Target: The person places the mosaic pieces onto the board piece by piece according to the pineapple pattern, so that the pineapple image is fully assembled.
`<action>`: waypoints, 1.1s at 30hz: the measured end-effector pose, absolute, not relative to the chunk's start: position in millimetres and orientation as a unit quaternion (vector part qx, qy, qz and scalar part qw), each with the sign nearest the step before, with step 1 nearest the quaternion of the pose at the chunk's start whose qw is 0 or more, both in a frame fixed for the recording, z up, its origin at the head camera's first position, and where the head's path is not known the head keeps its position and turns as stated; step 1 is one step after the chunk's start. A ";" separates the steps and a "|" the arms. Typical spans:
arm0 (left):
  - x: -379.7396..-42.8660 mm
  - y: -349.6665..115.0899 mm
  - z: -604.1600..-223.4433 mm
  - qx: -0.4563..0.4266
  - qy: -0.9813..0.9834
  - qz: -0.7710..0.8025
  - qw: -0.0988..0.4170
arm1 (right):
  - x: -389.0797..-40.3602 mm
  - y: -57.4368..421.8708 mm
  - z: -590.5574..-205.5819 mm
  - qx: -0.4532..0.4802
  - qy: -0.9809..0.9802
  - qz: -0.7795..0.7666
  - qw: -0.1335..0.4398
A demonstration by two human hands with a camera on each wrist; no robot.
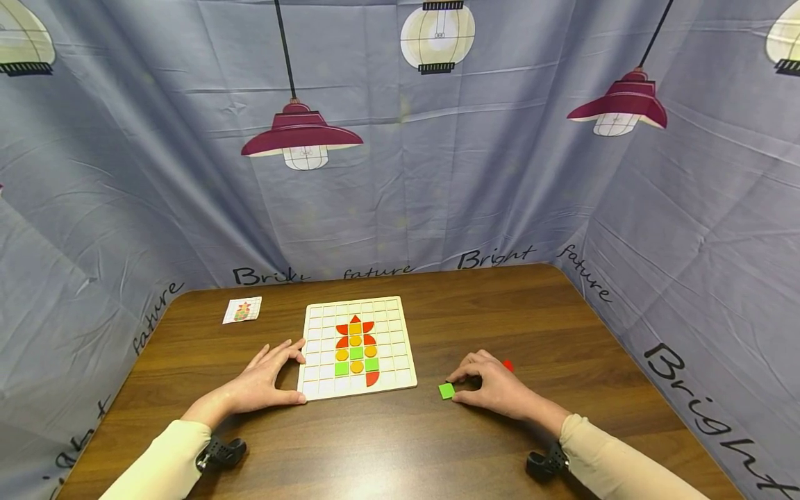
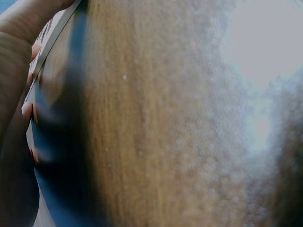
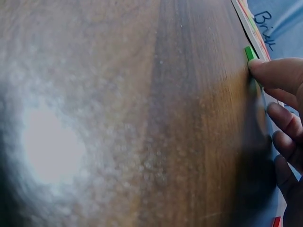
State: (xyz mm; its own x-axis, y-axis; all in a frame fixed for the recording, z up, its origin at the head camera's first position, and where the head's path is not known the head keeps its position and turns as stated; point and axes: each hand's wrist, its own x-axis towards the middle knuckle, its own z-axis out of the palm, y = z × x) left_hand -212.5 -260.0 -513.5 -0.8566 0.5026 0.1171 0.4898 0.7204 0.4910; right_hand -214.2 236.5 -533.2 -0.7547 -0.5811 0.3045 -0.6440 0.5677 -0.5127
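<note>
In the head view a white gridded board point(image 1: 394, 347) lies on the table, bearing red, yellow-orange and green flat pieces in a plant-like pattern. My left hand point(image 1: 265, 378) is at the board's left edge, thumb by the near corner and spread fingertips farther up the side. To the right of the board, my right hand point(image 1: 494, 385) pinches a green square tile point(image 1: 446, 391) between thumb and fingers. The right wrist view shows the thumb on the edge of this green tile point(image 3: 249, 53). A red piece point(image 1: 508, 364) lies just beyond the right hand, partly hidden by it.
A small picture card point(image 1: 242, 310) with a similar coloured pattern lies at the back left of the wooden table point(image 1: 387, 444). Grey-blue curtains point(image 1: 375, 208) printed with lamps and lettering surround the table at the back and sides.
</note>
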 end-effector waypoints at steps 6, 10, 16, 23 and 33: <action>-213.2 -260.8 -514.2 0.268 0.926 0.264 0.015 | -214.8 237.7 -531.4 0.347 -0.884 0.311 0.046; -213.4 -261.0 -514.7 0.269 0.925 0.267 0.017 | -214.6 237.7 -532.0 0.351 -0.884 0.304 0.054; -213.6 -261.3 -515.4 0.268 0.926 0.266 0.014 | -215.2 236.8 -533.0 0.365 -0.881 0.295 0.066; -213.1 -261.3 -515.6 0.270 0.925 0.267 0.016 | -217.6 234.1 -536.1 0.399 -0.871 0.263 0.110; -214.4 -261.5 -516.0 0.268 0.926 0.266 0.014 | -223.7 226.5 -530.0 0.413 -0.865 0.254 0.129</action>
State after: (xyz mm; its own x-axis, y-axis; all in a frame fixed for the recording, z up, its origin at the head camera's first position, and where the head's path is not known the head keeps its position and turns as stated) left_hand -214.4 -261.5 -516.0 -0.8561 0.5036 0.1158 0.4884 0.7153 0.4998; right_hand -223.7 226.5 -530.0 -0.6257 -0.6485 0.4337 -0.7800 0.5300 -0.3327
